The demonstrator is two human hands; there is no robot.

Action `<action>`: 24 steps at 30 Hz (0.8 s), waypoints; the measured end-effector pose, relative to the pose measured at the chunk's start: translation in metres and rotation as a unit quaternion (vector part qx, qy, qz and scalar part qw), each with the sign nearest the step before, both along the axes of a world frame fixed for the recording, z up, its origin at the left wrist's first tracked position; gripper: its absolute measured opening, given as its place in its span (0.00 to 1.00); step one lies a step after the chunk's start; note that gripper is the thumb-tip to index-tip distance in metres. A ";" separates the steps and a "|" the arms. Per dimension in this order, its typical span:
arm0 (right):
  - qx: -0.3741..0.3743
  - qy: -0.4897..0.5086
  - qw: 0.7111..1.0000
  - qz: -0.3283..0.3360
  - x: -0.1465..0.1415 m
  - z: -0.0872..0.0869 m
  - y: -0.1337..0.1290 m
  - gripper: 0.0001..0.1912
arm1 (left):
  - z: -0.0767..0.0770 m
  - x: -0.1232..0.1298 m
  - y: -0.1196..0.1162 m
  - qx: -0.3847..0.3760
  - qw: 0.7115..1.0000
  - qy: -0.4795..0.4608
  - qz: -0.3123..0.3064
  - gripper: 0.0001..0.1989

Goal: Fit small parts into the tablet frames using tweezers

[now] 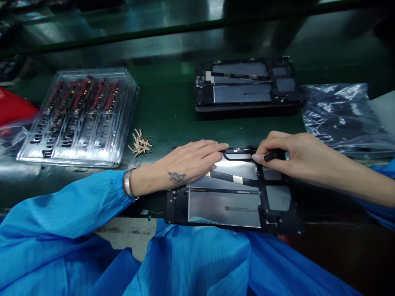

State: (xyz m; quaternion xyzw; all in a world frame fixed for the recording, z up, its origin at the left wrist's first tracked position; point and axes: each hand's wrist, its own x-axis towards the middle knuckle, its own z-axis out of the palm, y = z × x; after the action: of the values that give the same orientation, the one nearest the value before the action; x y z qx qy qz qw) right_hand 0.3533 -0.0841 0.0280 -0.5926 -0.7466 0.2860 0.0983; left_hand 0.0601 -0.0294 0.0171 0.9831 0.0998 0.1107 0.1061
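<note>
An opened flat device with silvery battery panels and a black frame lies at the table's front edge. My left hand rests palm down across its upper left part, fingers stretched toward the far edge near a thin black cable. At the far edge, right of the cable, my right hand is closed around a short black tool, its thumb and index fingertips close to the frame. What the tool's tip touches is hidden.
Stacked clear trays with small red and black parts stand at the left, beside a small pile of tan strips. Similar opened devices are stacked behind. A plastic bag lies right; red material is far left.
</note>
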 end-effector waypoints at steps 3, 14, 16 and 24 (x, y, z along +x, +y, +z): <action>-0.003 -0.002 1.000 -0.005 0.000 0.000 0.001 0.17 | -0.003 0.001 0.003 0.042 0.999 0.008 -0.006 0.12; 0.025 0.002 0.999 -0.030 -0.007 0.008 -0.002 0.17 | 0.000 0.007 0.007 0.255 0.964 -0.022 -0.070 0.13; 0.039 -0.007 0.999 -0.030 -0.010 0.008 -0.002 0.15 | 0.000 0.007 0.009 0.260 0.962 -0.023 -0.080 0.14; 0.067 -0.063 0.996 -0.002 -0.012 0.002 -0.006 0.09 | -0.002 0.002 0.012 0.238 0.967 -0.012 -0.084 0.17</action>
State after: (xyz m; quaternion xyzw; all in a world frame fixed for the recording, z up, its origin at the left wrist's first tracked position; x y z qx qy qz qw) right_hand 0.3416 -0.0905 0.0299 -0.6030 -0.7676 0.1974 0.0907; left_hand 0.0620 -0.0170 0.0148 0.9835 -0.0140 0.1338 -0.1209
